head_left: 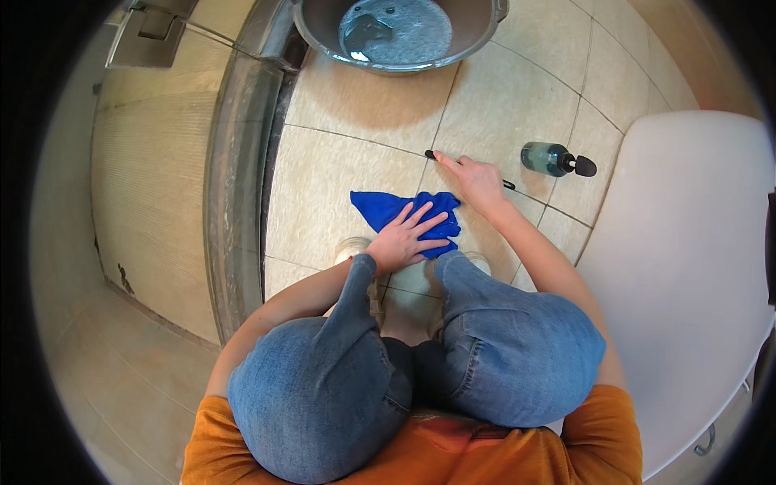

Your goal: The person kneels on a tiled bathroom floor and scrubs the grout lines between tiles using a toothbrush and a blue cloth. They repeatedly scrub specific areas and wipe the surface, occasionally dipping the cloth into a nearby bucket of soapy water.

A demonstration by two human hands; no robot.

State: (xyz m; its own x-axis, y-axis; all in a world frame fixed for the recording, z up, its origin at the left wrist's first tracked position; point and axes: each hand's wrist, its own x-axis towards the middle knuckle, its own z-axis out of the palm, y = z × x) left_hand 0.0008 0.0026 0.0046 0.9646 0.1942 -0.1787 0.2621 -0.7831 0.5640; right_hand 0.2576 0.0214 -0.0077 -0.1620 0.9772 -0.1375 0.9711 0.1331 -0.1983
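Observation:
My left hand (404, 238) lies flat with spread fingers on a crumpled blue cloth (377, 207) on the tiled floor, just in front of my knees. Further forward and to the right, my right hand (477, 183) is closed around a slim black tool that looks like a small brush (430, 154). Its dark head points to the left past my stretched index finger, while the handle's end shows on the other side of the hand. The tool's middle is hidden by my fingers, and the bristles are too small to make out.
A grey basin (396, 66) of sudsy water stands ahead. To the right, a teal pump bottle (546, 158) with a black top lies on the tiles, near a large white panel (679, 267). A raised sill (237, 186) and glass door with a metal fitting (151, 36) border the left.

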